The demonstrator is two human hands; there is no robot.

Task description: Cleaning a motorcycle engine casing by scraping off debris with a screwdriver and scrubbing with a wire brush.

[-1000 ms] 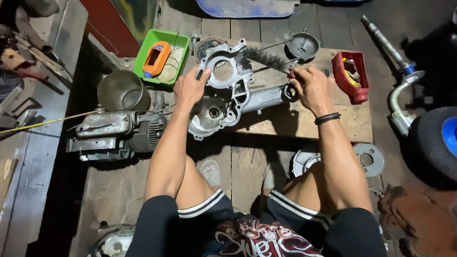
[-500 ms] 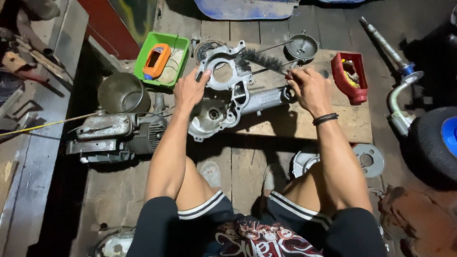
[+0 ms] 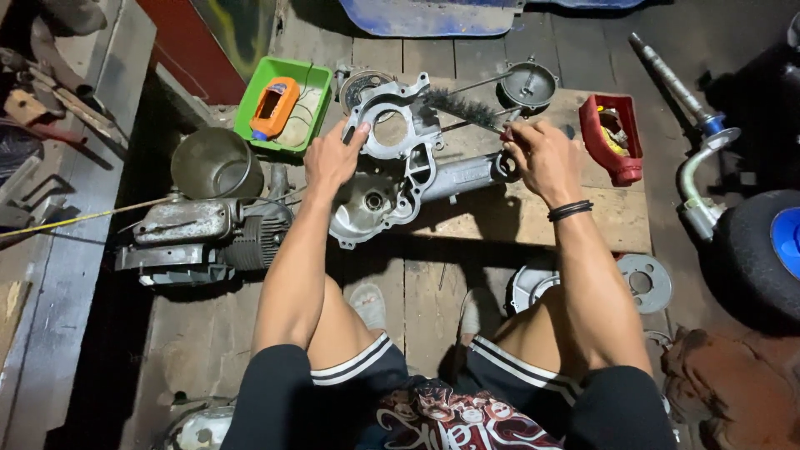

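Wooden board on plank floor carrying aluminium engine casing; left hand lying spread, steadying it; right hand pinching wire brush, bristles touching casing.

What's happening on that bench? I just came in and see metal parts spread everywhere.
A seated person is working on a silver cast-metal engine casing lying on a wooden board. The left hand presses on the casing, while the right hand holds a dark wire bottle brush against its upper edge. A green plastic tray with an orange tool sits to the left, and a red plastic tray of small parts to the right.
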